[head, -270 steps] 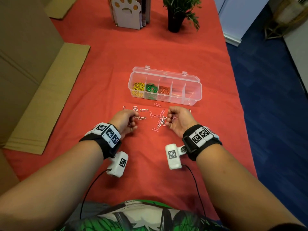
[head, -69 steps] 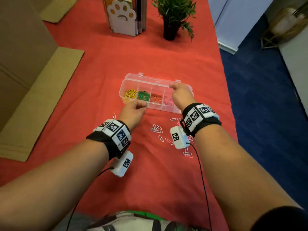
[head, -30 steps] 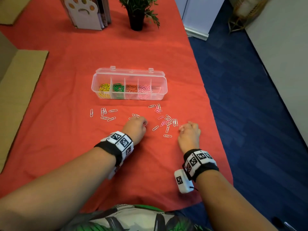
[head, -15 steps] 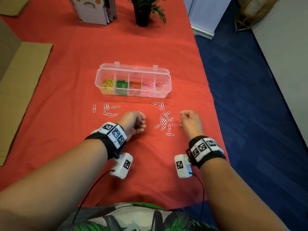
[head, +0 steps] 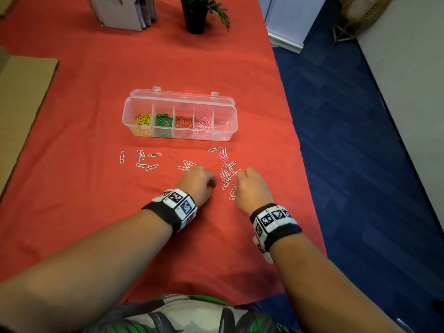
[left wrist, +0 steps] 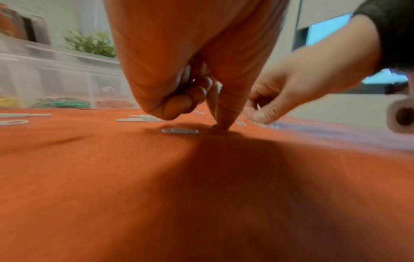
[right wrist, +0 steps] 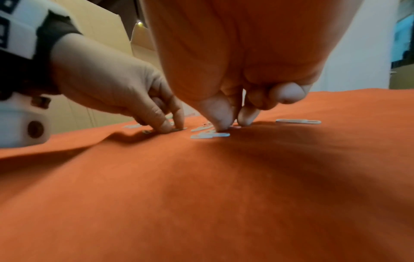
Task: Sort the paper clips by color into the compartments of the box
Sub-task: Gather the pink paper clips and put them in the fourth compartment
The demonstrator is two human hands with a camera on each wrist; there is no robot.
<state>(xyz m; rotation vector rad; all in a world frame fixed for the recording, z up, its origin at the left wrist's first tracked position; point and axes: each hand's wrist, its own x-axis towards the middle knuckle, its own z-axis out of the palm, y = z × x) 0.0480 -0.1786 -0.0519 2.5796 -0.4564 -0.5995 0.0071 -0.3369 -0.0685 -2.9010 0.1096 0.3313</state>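
Note:
The clear compartment box [head: 227,131] stands open on the red cloth, holding yellow, green, orange and pink clips in separate compartments. Loose white and pink paper clips [head: 225,175] lie scattered in front of it. My left hand [left wrist: 215,122] is curled, thumb and fingertip pressed to the cloth, pinching at a clip; another white clip [left wrist: 179,131] lies just beside it. My right hand [right wrist: 230,122] is down on the pile, thumb and forefinger pinching a white clip [right wrist: 210,135]. In the head view the left hand [head: 197,181] and right hand [head: 249,186] flank the pile.
More white clips [head: 144,161] lie to the left of my hands. A potted plant [head: 195,13] and a file holder [head: 125,10] stand at the back. Flat cardboard [head: 21,111] lies at the left. The table edge [head: 305,164] drops to blue floor on the right.
Both hands came back from the box to the loose clips and, in the last half second, dropped lower onto the cloth and closed in on the pink and white pile.

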